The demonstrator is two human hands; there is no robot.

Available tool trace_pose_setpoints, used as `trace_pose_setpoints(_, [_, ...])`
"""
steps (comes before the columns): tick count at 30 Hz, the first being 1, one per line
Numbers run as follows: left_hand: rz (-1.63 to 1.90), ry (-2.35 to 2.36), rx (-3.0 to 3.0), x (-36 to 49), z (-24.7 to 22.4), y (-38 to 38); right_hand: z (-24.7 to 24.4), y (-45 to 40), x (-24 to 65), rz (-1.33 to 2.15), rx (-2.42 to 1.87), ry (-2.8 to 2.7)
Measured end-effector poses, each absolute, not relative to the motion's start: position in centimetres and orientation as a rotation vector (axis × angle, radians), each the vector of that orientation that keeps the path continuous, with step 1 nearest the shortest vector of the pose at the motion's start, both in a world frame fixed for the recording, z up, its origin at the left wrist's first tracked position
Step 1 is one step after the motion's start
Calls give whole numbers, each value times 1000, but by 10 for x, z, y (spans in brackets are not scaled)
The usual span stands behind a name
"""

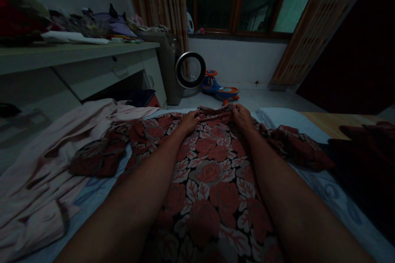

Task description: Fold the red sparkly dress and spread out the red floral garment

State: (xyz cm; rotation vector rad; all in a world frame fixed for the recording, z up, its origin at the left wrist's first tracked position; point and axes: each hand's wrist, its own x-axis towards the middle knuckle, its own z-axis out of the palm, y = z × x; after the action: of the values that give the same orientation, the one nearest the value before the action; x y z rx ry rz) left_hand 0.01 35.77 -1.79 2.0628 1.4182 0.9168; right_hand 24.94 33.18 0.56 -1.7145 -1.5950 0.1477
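A floral garment [212,172] with red roses and pale leaves on black lies spread over a light blue sheet [330,193]. Its two sleeves stretch out to the left and right. At the far end, my left hand [189,122] is closed on the left side of the garment's neckline. My right hand [242,118] pinches the neckline's right side, its fingers wrapped at the edge. The collar edge between both hands stands slightly raised.
Pale pink cloth [37,197] lies at the left and dark folded clothes [367,160] at the right. Beyond are a white desk [101,59], a washing machine with its round door [190,70] open, and a blue and orange ride-on toy [219,89] under the window.
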Motion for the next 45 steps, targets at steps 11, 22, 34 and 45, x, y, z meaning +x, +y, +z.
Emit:
trace_pose_setpoints(11, [1005, 1578, 2011, 2, -20, 354, -9, 338, 249, 139, -1910, -1357])
trace_pose_setpoints(22, [652, 1453, 2607, 20, -7, 324, -7, 328, 272, -214, -2143, -1491])
trace_pose_setpoints(34, [362, 1455, 2605, 19, -18, 328, 3, 320, 300, -101, -2271, -1278])
trace_pose_setpoints(45, [261, 1478, 2704, 18, -20, 328, 9, 318, 252, -208, -1950, -1838])
